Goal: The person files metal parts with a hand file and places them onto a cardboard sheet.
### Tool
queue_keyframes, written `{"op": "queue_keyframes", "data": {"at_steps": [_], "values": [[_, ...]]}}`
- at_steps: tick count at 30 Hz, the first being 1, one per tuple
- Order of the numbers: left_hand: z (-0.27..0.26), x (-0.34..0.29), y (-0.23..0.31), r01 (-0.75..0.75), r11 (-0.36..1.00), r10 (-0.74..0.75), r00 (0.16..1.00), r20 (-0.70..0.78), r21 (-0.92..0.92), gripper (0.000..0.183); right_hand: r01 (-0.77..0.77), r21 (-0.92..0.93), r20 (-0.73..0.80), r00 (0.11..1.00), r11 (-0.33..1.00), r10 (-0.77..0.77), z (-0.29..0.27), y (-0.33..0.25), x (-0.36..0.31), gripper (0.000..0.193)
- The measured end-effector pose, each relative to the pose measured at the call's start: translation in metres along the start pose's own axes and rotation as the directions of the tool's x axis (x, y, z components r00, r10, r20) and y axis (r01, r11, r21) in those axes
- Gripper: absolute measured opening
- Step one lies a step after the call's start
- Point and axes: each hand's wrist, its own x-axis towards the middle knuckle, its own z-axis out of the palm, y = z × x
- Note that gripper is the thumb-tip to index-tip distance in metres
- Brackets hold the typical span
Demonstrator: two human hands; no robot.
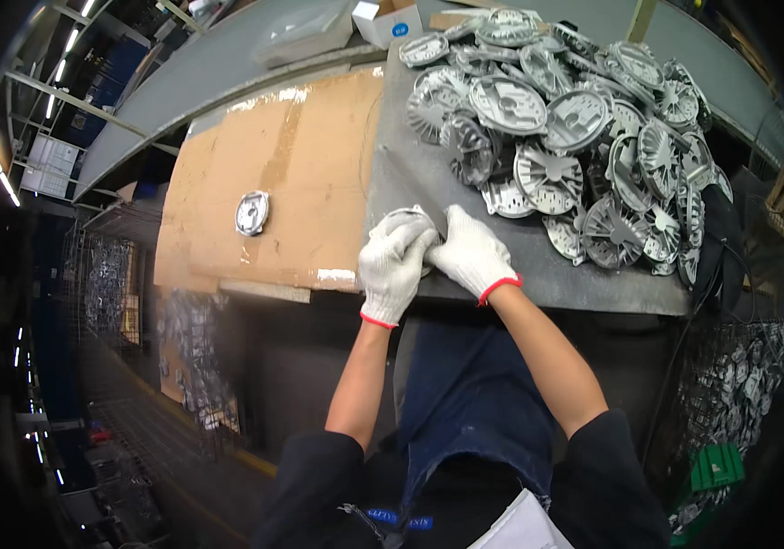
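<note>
Both hands wear white knit gloves with red cuffs and meet at the near edge of the table. My left hand [394, 261] is closed around a round metal casting [407, 211]; only slivers of its rim show past the fingers. Close beside it, my right hand [476, 254] grips a flat grey file [413, 189], whose blade points away and to the left across the casting. The file's handle is hidden in the glove. One more silver casting [252, 213] lies alone on the cardboard sheet [319, 165] to the left.
A large heap of finned round castings [584, 119] covers the right part of the grey tabletop [538, 284]. Behind stand a white carton [386, 22] and a plastic-wrapped bundle [300, 35]. Wire baskets of castings [741, 384] flank the table, with a green bin [717, 467] lower right.
</note>
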Motion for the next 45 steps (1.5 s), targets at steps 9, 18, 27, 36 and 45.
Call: {"op": "queue_keyframes", "data": {"at_steps": [9,18,27,36,45], "values": [[-0.028,0.028,0.024,0.158,0.786,-0.408,0.859,-0.308,-0.598,0.014,-0.012,0.026,0.043,0.999,1.0,0.011,-0.008,0.001,-0.007,0.071],[0.007,0.016,-0.033,0.303,0.465,-0.228,0.949,-0.218,0.832,0.026,0.152,0.35,-0.065,0.988,0.924,-0.138,-0.014,0.044,-0.039,0.064],[-0.109,0.089,-0.113,0.469,0.588,-0.391,0.878,-0.276,0.659,0.036,0.084,0.418,0.039,0.993,0.904,-0.11,-0.01,0.056,-0.044,0.056],[-0.113,0.204,-0.005,0.295,0.883,-0.162,0.922,-0.352,0.365,0.037,0.1,0.628,-0.063,0.995,0.772,-0.078,-0.014,0.07,-0.049,0.045],[0.106,0.241,0.032,0.426,0.797,-0.454,0.89,-0.04,0.428,0.041,0.303,0.841,-0.329,0.944,0.449,-0.022,0.012,0.077,-0.042,0.024]]}}
